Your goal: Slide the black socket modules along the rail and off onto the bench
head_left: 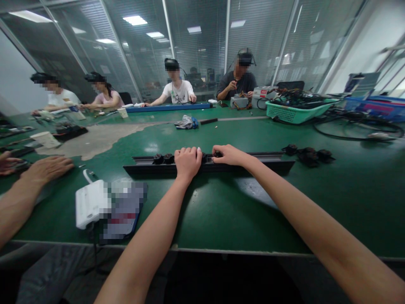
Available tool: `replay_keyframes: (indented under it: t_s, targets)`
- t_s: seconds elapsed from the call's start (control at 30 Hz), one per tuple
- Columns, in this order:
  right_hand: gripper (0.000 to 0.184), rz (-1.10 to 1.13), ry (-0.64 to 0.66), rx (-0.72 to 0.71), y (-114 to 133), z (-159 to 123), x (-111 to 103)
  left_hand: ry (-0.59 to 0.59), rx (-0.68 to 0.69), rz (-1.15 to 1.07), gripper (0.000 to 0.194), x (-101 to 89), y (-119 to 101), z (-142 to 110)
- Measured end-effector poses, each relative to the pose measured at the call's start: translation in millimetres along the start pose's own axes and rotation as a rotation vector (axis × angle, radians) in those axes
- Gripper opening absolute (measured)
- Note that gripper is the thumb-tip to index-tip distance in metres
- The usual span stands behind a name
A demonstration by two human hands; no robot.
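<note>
A long black channel-shaped rail lies crosswise on the green table in front of me. My left hand is closed over its middle, fingers wrapped across the rail. Just right of it, my right hand has thumb and forefinger pinched round a small dark part at the rail's channel. Left of my left hand, two round black parts sit in the channel. Another dark part shows between my hands, partly covered by my left fingers. Past the rail's right end lie several loose black parts.
A white device with a cable and a phone lie at the front left. A co-worker's hand rests farther left. Beyond are a crumpled cloth, a green basket of cables, black cable loops and several seated people.
</note>
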State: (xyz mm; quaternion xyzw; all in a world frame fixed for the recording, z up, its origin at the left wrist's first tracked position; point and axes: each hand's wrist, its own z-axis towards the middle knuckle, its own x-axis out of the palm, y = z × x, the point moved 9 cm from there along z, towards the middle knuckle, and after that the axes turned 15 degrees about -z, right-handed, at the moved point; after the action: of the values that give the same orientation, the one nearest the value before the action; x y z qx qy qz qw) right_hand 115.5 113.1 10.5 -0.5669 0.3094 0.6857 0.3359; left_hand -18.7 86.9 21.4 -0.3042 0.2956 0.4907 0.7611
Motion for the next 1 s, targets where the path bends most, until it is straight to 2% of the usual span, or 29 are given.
replay_keyframes:
  t_s: [0.67, 1.0]
  targets:
    - [0.024, 0.009, 0.020, 0.009, -14, -13, -2, -0.011, -0.004, -0.025, 0.050, 1.3, 0, 0]
    - [0.026, 0.020, 0.023, 0.033, -31, -23, -1, -0.003, -0.007, -0.026, 0.053, 1.1, 0, 1]
